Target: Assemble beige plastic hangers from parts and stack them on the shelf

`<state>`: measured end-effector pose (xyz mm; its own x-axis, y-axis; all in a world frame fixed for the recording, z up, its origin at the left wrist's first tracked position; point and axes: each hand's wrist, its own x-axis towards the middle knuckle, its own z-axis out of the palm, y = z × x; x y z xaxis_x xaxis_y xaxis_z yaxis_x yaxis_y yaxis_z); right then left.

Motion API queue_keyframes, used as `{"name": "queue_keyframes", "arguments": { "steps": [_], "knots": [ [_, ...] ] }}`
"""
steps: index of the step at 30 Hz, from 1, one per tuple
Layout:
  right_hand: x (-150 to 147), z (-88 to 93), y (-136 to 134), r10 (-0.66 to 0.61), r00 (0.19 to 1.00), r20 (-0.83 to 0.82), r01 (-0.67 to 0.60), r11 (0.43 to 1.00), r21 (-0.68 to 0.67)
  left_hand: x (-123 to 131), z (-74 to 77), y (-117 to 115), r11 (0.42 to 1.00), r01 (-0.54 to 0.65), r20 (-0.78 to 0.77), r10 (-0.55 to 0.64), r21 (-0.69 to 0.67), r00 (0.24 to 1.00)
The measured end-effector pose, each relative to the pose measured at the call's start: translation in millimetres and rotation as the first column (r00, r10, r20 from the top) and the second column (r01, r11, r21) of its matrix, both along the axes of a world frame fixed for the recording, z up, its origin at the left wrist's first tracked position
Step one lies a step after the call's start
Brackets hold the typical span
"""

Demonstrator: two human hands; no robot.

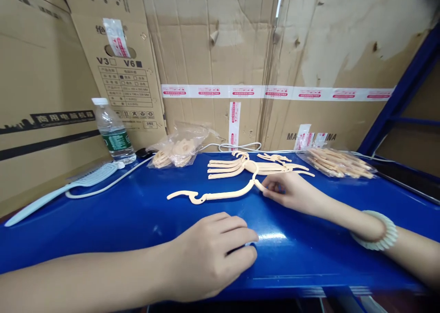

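Note:
My right hand (pixel 280 191) pinches the right part of a pale beige plastic hanger arm (pixel 258 185) between thumb and fingers. From that spot, a long curved hanger piece (pixel 227 195) reaches left and ends in a hook-like tip. Whether the two are joined, I cannot tell. My left hand (pixel 215 253) rests nearer the table's front edge, fingers loosely bent and thumb apart, with nothing visible in it. Just behind the right hand lie several beige hanger arms (pixel 225 168) side by side, more long arms (pixel 271 167) and small curved hooks (pixel 240 154).
Toward the back left stand a water bottle (pixel 118 141) and a bag of round beige parts (pixel 180 150). A light blue hairbrush (pixel 85 179) lies left, beside a white cable (pixel 103 194). At right are a bag of long beige pieces (pixel 338 161) and a dark flat device (pixel 409 180). Cardboard (pixel 213 52) walls the back.

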<state>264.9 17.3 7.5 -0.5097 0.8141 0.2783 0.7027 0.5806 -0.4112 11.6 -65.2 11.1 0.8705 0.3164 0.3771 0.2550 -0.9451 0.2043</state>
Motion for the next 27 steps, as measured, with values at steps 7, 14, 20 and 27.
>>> {"name": "queue_keyframes", "arguments": {
  "steps": [7,14,20,27],
  "knots": [
    [-1.5,-1.5,-2.8,0.013,0.996,0.087,-0.019,0.998,0.067,-0.6,-3.0,3.8,0.991,-0.048,-0.102,0.061,0.128,0.993],
    [-0.8,1.1,-1.3,0.001,0.992,0.129,-0.016,0.993,0.116,-1.4,-6.8,5.9,0.982,-0.141,-0.097,0.154,0.128,0.983],
    [2.5,-2.2,6.8,-0.011,0.992,0.129,-0.004,0.993,0.115,-2.7,-6.6,5.8,0.967,-0.231,-0.103,0.242,0.109,0.965],
    [2.2,20.6,-6.6,0.051,0.998,0.038,-0.061,0.935,0.349,-2.6,-6.1,4.9,0.973,-0.212,-0.129,0.222,0.091,0.966]
  ]
}}
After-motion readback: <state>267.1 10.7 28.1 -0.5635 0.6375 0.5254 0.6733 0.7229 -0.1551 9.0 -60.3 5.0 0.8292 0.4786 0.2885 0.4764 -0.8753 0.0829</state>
